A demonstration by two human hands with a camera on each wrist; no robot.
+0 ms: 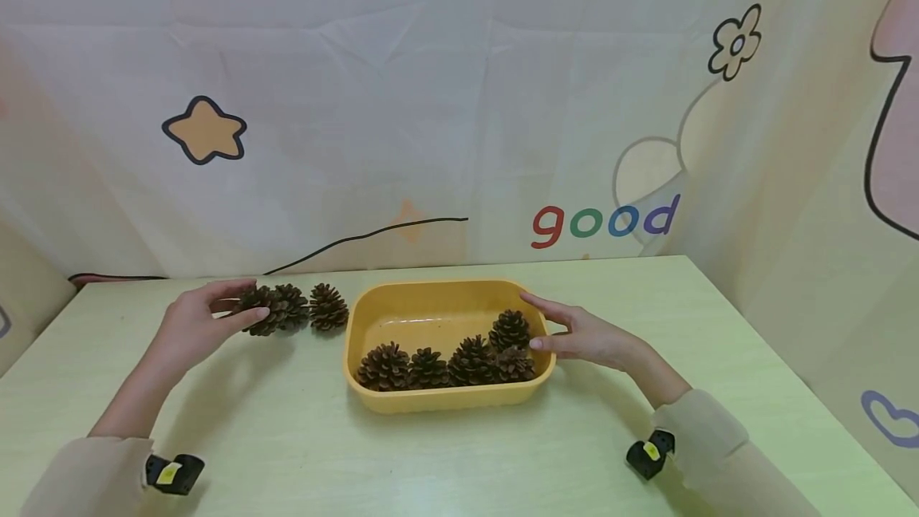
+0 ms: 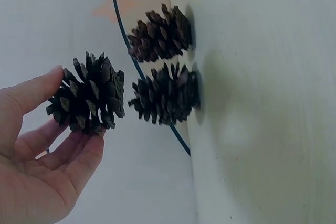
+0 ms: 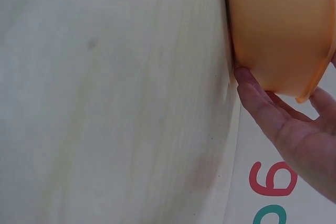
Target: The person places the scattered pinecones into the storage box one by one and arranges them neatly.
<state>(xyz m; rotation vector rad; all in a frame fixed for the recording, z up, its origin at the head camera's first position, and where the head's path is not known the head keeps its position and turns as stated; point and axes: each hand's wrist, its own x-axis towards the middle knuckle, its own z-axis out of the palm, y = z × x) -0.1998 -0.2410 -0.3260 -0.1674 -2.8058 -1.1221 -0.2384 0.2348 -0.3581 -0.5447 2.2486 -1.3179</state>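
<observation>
Between thumb and fingers, my left hand (image 1: pixel 190 329) pinches a brown pine cone (image 2: pixel 86 95), held up off the table in the left wrist view. Two more pine cones stand close by on the tabletop: a nearer one (image 2: pixel 167 95) and another (image 1: pixel 329 308) beside the tub. My right hand (image 1: pixel 596 335) grips the right end of a yellow plastic tub (image 1: pixel 445 399), thumb over the rim and fingers (image 3: pixel 262 100) along the outer wall. Inside the tub, several pine cones (image 1: pixel 471 361) lie along the front side and in the right end.
Pale green wood-grain table (image 1: pixel 402 461) under everything. A printed cloth backdrop (image 1: pixel 402 118) hangs behind its far edge and along the right side. Each wrist carries a small black camera (image 1: pixel 175 474).
</observation>
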